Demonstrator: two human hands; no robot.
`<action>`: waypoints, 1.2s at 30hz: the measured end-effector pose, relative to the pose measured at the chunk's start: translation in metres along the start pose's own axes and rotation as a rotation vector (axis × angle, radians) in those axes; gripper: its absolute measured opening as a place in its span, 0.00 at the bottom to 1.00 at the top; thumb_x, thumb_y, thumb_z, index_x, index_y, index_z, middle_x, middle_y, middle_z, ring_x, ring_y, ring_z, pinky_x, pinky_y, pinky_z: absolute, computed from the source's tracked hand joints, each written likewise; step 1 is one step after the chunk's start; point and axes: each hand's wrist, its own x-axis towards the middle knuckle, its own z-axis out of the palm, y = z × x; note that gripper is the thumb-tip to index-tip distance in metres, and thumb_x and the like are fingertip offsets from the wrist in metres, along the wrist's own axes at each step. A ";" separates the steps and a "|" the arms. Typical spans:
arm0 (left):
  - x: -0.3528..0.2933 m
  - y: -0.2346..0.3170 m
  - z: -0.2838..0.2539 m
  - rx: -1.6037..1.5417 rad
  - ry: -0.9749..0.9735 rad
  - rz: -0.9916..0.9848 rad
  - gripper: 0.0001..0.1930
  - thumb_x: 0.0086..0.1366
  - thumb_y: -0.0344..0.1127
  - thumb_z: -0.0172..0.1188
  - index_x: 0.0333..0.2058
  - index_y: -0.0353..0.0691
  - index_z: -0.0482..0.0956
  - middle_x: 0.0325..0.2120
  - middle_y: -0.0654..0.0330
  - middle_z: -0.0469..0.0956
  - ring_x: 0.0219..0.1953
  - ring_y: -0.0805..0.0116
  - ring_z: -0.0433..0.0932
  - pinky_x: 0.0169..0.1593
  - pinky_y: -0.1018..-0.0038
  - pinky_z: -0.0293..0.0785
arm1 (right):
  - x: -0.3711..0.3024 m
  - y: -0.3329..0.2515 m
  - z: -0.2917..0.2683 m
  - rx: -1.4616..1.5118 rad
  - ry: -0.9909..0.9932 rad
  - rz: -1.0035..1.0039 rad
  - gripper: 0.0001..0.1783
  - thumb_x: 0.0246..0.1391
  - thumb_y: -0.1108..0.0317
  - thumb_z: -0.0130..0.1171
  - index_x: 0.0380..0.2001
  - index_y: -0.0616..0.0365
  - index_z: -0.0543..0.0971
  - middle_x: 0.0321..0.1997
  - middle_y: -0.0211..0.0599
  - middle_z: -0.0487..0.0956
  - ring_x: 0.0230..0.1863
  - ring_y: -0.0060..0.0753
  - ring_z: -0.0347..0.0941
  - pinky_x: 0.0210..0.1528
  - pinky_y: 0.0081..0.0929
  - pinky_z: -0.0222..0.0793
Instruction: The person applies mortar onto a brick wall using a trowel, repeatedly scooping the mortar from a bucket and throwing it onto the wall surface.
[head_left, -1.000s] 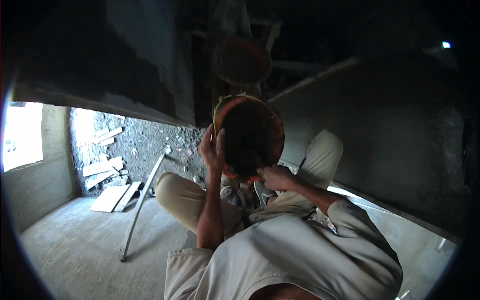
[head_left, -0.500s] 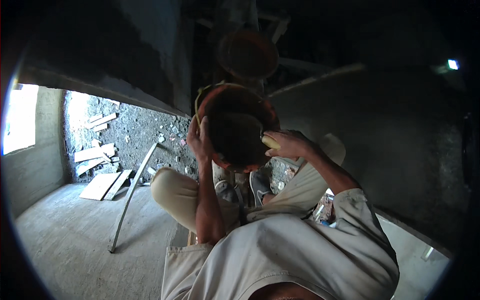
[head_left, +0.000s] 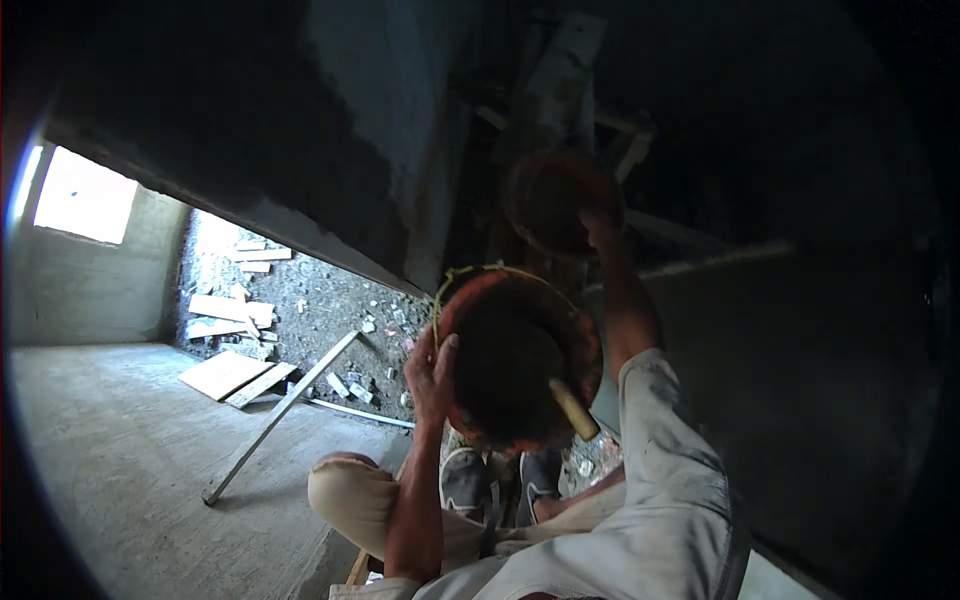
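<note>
A round reddish bucket with a yellow cord along its rim is tilted in front of me, its inside dark. My left hand grips its left rim, thumb toward the inside. A tool with a pale wooden handle, likely a trowel, rests in the bucket, its handle leaning over the near right rim; its blade is lost in the dark. Farther off is a second reddish round container. At its right side is my right hand, whose fingers are too dark to make out.
Dark slabs or walls rise on both sides of the containers. Dim boards stand beyond. At left, a long straight bar spans the concrete floor, near loose boards and rubble. My shoes are below the bucket.
My right hand has let go of the wooden-handled tool and reached forward to the far container. The tool stays in the near bucket, and the left hand still grips its rim. The view has shifted.
</note>
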 end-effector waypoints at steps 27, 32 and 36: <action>-0.003 0.016 -0.008 -0.007 0.007 -0.021 0.19 0.64 0.36 0.56 0.50 0.31 0.73 0.40 0.57 0.78 0.43 0.73 0.74 0.48 0.77 0.68 | -0.382 0.047 0.023 -1.808 -0.533 -0.501 0.15 0.47 0.61 0.60 0.36 0.60 0.79 0.39 0.53 0.76 0.37 0.53 0.76 0.39 0.42 0.72; -0.011 0.021 -0.008 0.096 0.029 -0.001 0.20 0.64 0.36 0.57 0.51 0.30 0.72 0.40 0.57 0.78 0.42 0.74 0.74 0.47 0.78 0.70 | -0.410 -0.032 0.037 -2.007 -0.279 -0.720 0.29 0.45 0.68 0.56 0.53 0.65 0.69 0.35 0.42 0.78 0.36 0.39 0.77 0.38 0.40 0.70; -0.012 0.007 0.002 -0.046 -0.025 0.018 0.19 0.62 0.33 0.60 0.49 0.30 0.74 0.36 0.57 0.79 0.37 0.77 0.75 0.41 0.79 0.71 | -0.390 0.004 0.050 -2.081 -0.570 -0.584 0.38 0.44 0.68 0.56 0.61 0.64 0.59 0.31 0.43 0.78 0.32 0.39 0.77 0.34 0.41 0.70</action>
